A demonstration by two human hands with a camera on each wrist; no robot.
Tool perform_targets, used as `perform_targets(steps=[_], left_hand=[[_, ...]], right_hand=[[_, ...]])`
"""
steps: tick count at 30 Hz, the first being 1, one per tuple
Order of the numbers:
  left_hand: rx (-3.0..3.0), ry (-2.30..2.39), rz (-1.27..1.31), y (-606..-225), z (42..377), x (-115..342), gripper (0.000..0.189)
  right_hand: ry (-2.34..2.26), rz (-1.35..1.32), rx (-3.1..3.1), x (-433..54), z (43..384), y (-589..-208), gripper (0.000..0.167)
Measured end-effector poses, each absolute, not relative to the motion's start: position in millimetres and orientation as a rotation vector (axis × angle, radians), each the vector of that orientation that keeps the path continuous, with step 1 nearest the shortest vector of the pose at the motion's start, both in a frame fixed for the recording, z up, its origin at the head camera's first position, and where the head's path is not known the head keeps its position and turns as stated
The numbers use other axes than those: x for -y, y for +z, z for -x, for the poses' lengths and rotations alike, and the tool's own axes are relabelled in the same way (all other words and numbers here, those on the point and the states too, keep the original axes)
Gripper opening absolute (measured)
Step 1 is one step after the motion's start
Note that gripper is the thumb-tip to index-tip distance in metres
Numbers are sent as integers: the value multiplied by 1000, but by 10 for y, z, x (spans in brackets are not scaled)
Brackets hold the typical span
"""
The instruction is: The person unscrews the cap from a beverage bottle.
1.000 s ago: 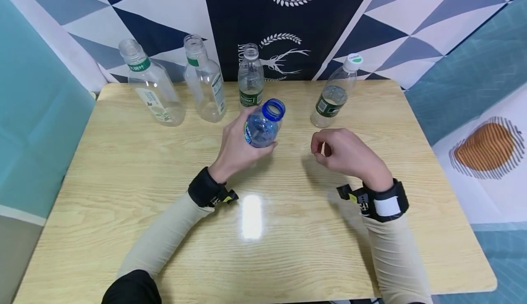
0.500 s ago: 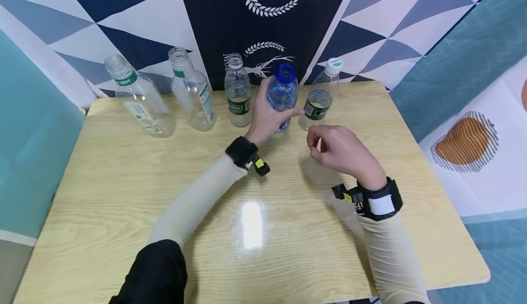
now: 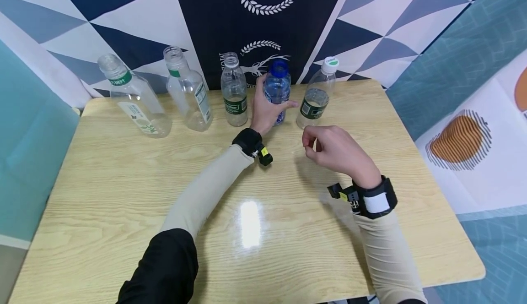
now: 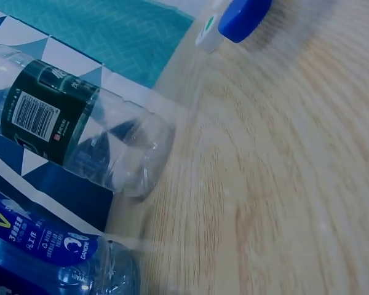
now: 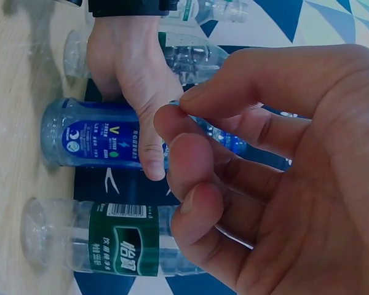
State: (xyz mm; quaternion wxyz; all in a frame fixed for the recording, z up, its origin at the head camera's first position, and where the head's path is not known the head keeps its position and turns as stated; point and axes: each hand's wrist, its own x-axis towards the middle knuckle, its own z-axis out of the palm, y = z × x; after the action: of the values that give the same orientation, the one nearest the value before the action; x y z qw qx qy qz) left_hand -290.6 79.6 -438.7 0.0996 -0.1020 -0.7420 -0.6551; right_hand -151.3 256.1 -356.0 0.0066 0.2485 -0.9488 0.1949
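A blue-tinted plastic bottle (image 3: 276, 86) with a blue neck and no cap stands upright at the table's back. My left hand (image 3: 265, 111) holds it from the front, with the thumb across its near side in the right wrist view; the other fingers are mostly hidden. To its right stands a capped clear bottle (image 3: 316, 95) with a green label, its barcode facing the left wrist view. In front of that bottle my right hand (image 3: 333, 148) hovers above the table, loosely curled, thumb tip near the index finger. Nothing shows in its palm in the right wrist view.
Left of the blue bottle stand an uncapped green-label bottle (image 3: 234, 91) and two uncapped squarish bottles, one (image 3: 189, 93) nearer, one (image 3: 140, 100) at the far left. A blue cap (image 4: 245, 18) and a white cap (image 4: 209, 35) lie on the table (image 3: 123, 212). Patterned cloth hangs behind.
My left hand has carried the blue bottle rightward and back, from in front of the green-label bottle into the gap beside it. My right hand has hardly moved. The head view has shifted.
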Motion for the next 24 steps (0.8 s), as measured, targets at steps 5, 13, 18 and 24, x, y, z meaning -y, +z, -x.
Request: perform_targets(steps=[5,13,18,24], left_hand=[[2239,-1899,304,-4394,2935,-791,108],[2281,-1841,293,-4456,2899,-755,121],[2282,-1786,308,-4425,2792,-685,132],[2273,-1526,450,-4299,2459,-505,127]], right_hand=[[609,-781,2978,-2554,1525,-3569,9],[629,-793,2993,-2528,1526,-3603,6],[625,-772,3008,-2544,1531,-3598,4],[613,-770,3001,-2559,1530,-3581,6]])
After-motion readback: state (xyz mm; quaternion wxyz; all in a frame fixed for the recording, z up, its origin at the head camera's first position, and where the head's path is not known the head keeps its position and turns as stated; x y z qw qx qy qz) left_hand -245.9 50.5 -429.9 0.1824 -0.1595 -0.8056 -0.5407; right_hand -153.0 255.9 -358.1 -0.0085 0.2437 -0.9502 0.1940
